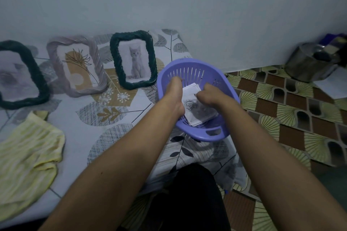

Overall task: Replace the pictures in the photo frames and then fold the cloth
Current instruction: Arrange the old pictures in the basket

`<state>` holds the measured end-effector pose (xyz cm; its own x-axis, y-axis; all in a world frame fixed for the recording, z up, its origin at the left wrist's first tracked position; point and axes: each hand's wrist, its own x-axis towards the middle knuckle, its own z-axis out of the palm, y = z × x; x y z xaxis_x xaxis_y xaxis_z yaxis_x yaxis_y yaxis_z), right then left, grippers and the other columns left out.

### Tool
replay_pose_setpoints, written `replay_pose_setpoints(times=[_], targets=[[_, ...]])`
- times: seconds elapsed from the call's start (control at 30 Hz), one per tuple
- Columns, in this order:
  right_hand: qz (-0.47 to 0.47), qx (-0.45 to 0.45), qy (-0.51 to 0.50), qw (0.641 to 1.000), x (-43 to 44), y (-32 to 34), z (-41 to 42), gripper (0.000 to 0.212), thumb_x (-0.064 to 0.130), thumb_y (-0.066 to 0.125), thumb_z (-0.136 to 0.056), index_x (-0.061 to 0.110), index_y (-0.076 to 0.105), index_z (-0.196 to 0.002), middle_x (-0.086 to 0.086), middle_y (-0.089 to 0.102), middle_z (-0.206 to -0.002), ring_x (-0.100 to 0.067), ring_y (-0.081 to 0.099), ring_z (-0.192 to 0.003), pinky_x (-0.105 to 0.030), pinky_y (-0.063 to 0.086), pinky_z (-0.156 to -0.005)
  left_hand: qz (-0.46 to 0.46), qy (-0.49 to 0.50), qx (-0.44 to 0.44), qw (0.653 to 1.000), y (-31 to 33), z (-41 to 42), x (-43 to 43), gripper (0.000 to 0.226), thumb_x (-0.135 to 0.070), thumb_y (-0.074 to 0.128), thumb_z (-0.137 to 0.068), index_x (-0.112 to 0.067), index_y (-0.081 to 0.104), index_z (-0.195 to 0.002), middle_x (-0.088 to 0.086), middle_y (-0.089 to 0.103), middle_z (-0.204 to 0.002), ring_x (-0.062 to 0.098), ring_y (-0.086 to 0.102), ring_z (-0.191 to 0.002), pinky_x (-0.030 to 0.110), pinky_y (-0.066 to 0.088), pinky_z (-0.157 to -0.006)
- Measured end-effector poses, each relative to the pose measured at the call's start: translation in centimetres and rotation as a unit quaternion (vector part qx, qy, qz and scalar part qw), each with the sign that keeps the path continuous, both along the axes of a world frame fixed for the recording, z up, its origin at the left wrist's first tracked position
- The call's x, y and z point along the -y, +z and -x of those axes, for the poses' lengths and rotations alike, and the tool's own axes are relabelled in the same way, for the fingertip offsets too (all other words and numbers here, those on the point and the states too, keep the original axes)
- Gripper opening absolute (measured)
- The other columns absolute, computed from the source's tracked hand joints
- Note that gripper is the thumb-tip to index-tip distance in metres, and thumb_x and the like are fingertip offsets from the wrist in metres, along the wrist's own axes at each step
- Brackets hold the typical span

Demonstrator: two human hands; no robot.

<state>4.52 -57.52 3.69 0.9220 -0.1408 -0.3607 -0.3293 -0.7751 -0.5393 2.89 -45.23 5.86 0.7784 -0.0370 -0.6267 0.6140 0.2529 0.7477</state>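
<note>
Leaf-print bedsheet (pixel 112 137) below a pale wall. Lilac slotted plastic basket (pixel 221 80) at its right edge holds a stack of white printed pictures (pixel 199 112). Left hand (pixel 174 93) is at the stack's left edge; its grip cannot be told. Right hand (pixel 210 93) has its fingers curled onto the top sheet. Woven photo frames lie behind: dark green frame with cat (pixel 153 58), lilac frame (pixel 98 62), second dark green frame (pixel 35 73). Yellow striped cloth (pixel 28 155) lies crumpled at left.

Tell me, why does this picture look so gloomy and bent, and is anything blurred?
Head view: dim, flat bluish light, no glare; the wide lens stretches and smears the dark frame at the far left edge, while the cat frame is fairly crisp; the fingers in the purple basket look slightly blurred; the steel pot at right is soft.
</note>
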Motion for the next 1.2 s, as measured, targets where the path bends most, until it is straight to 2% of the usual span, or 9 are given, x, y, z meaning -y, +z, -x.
replay_pose_setpoints(times=[0.13, 0.5, 0.63, 0.7, 0.8, 0.87, 0.97, 1.03, 1.2], targets=[[-0.018, -0.008, -0.001, 1.000, 0.0, 0.0, 0.3, 0.048, 0.013, 0.039, -0.096, 0.001, 0.037, -0.142, -0.022, 0.042, -0.143, -0.033, 0.049, -0.115, -0.039, 0.042, -0.091, -0.018, -0.001, -0.030, 0.999, -0.8, -0.9, 0.5, 0.025, -0.043, 0.043, -0.081, -0.023, 0.054, -0.092, 0.005, 0.062, -0.091, 0.023, 0.054, -0.079, 0.035, 0.038, -0.065], [0.075, 0.013, 0.063, 0.995, 0.3, 0.7, 1.1, 0.037, 0.012, 0.045, -0.100, 0.000, 0.039, -0.135, -0.020, 0.049, -0.132, -0.027, 0.043, -0.098, -0.033, 0.038, -0.080, -0.010, -0.012, -0.003, 1.000, -0.4, -2.4, 0.1, 0.019, -0.031, 0.046, -0.094, -0.015, 0.057, -0.095, 0.012, 0.060, -0.095, 0.026, 0.056, -0.072, 0.035, 0.043, -0.064], [0.129, 0.013, 0.107, 0.986, 0.7, 1.5, 1.2, 0.038, 0.013, 0.057, -0.094, 0.004, 0.048, -0.130, -0.017, 0.055, -0.129, -0.032, 0.054, -0.106, -0.033, 0.042, -0.078, -0.116, -0.070, 0.085, 0.987, -0.2, -4.3, -0.1, 0.006, -0.009, 0.050, -0.094, -0.008, 0.056, -0.097, 0.011, 0.048, -0.085, 0.025, 0.049, -0.073, 0.039, 0.044, -0.072], [0.148, 0.009, 0.144, 0.978, 0.7, 1.6, 1.4, 0.046, 0.017, 0.064, -0.090, 0.008, 0.049, -0.133, -0.014, 0.056, -0.128, -0.033, 0.055, -0.115, -0.035, 0.048, -0.086, -0.228, -0.154, 0.153, 0.949, -0.3, -5.4, 0.0, 0.011, -0.006, 0.049, -0.096, -0.009, 0.059, -0.093, 0.008, 0.048, -0.084, 0.023, 0.044, -0.072, 0.035, 0.039, -0.067], [0.218, 0.006, 0.224, 0.950, 0.4, 1.1, 1.7, 0.053, 0.034, 0.071, -0.083, 0.015, 0.049, -0.128, -0.011, 0.051, -0.122, -0.037, 0.047, -0.126, -0.044, 0.046, -0.099, -0.409, -0.324, 0.223, 0.823, -0.8, -6.7, 0.3, 0.013, -0.003, 0.044, -0.098, -0.013, 0.052, -0.094, 0.007, 0.045, -0.085, 0.021, 0.040, -0.076, 0.033, 0.035, -0.072], [0.266, -0.014, 0.259, 0.928, 0.3, 1.0, 1.9, 0.077, 0.038, 0.077, -0.077, 0.016, 0.039, -0.140, -0.010, 0.042, -0.137, -0.037, 0.036, -0.133, -0.049, 0.043, -0.101, -0.486, -0.382, 0.236, 0.749, -1.7, -7.4, 0.4, 0.017, 0.000, 0.046, -0.095, -0.015, 0.046, -0.088, 0.010, 0.041, -0.091, 0.021, 0.037, -0.083, 0.032, 0.033, -0.075], [0.301, -0.025, 0.291, 0.908, 0.0, 0.9, 2.2, 0.096, 0.039, 0.081, -0.074, 0.017, 0.027, -0.150, -0.012, 0.032, -0.147, -0.037, 0.029, -0.137, -0.053, 0.038, -0.105, -0.553, -0.419, 0.256, 0.673, -2.7, -8.1, 0.7, 0.013, -0.001, 0.052, -0.092, -0.011, 0.058, -0.097, 0.018, 0.060, -0.107, 0.035, 0.057, -0.097, 0.037, 0.048, -0.091], [0.302, -0.025, 0.295, 0.906, -0.2, 0.8, 2.3, 0.096, 0.039, 0.082, -0.075, 0.017, 0.027, -0.151, -0.012, 0.031, -0.147, -0.036, 0.028, -0.137, -0.053, 0.035, -0.108, -0.578, -0.424, 0.260, 0.648, -3.2, -8.3, 0.9, 0.020, -0.004, 0.053, -0.094, -0.005, 0.062, -0.112, 0.016, 0.063, -0.119, 0.036, 0.060, -0.107, 0.043, 0.049, -0.097], [0.302, -0.015, 0.293, 0.907, -0.2, 0.7, 2.3, 0.094, 0.042, 0.083, -0.073, 0.017, 0.032, -0.148, -0.012, 0.032, -0.146, -0.036, 0.029, -0.137, -0.052, 0.032, -0.110, -0.592, -0.428, 0.249, 0.636, -3.7, -8.2, 0.9, 0.016, -0.005, 0.055, -0.093, -0.004, 0.062, -0.107, 0.014, 0.062, -0.100, 0.034, 0.059, -0.088, 0.042, 0.053, -0.078]])
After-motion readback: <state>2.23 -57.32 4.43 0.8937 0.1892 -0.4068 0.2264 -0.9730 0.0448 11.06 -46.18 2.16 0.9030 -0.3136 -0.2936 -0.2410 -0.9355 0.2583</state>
